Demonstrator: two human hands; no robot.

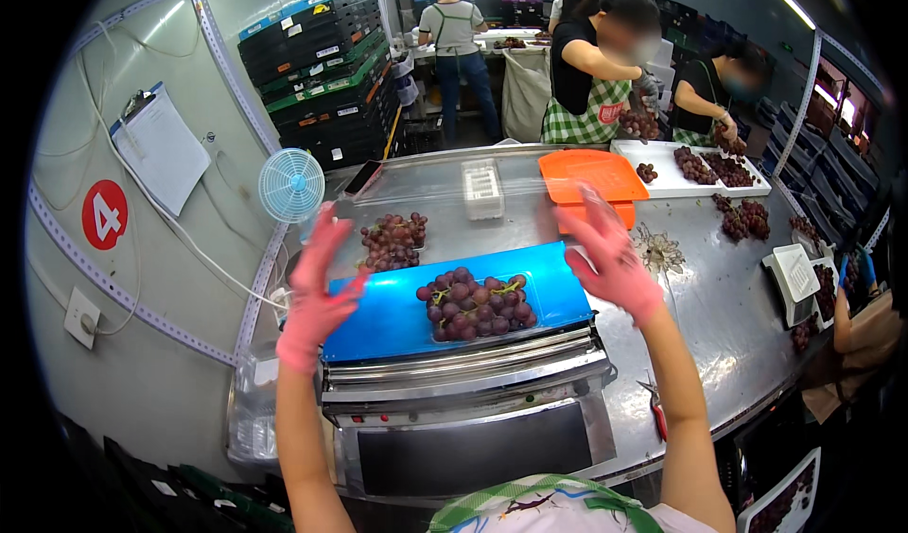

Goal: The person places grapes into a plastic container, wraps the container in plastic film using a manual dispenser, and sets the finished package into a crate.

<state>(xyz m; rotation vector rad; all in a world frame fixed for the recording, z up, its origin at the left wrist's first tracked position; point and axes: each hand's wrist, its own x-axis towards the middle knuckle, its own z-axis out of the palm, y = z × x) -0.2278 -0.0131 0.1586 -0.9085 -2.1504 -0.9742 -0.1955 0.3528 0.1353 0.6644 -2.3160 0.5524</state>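
Both hands wear pink gloves and are up over the wrapping machine (463, 410) at the near edge of the desk (719, 315); the left hand (317, 292) has its fingers spread wide by the left end of the blue tray (378, 315), the right hand (610, 259) is spread wide too, just past the tray's right end. Hard to say whether either one pinches the clear film (445, 188) stretched behind the tray; the film is see-through and the right fingers are motion-blurred, so I can't tell. The grapes (476, 304) sit in the middle of the blue tray, on top of the machine; a second bunch (391, 241) lies behind it under or behind the film, can't tell which.

The orange tray (591, 175) is partly covered by the right hand; a clear plastic box (482, 189) sits further back at the far edge. A small fan (291, 185) stands at the far left corner. The red scissors (656, 412) at the near right edge are half cut off by the right forearm.

Open room: bare metal to the right of the machine; further right it's loose grapes (742, 216) and a white tray (681, 183), where other people work at the far edge; left of the machine the wall is close.
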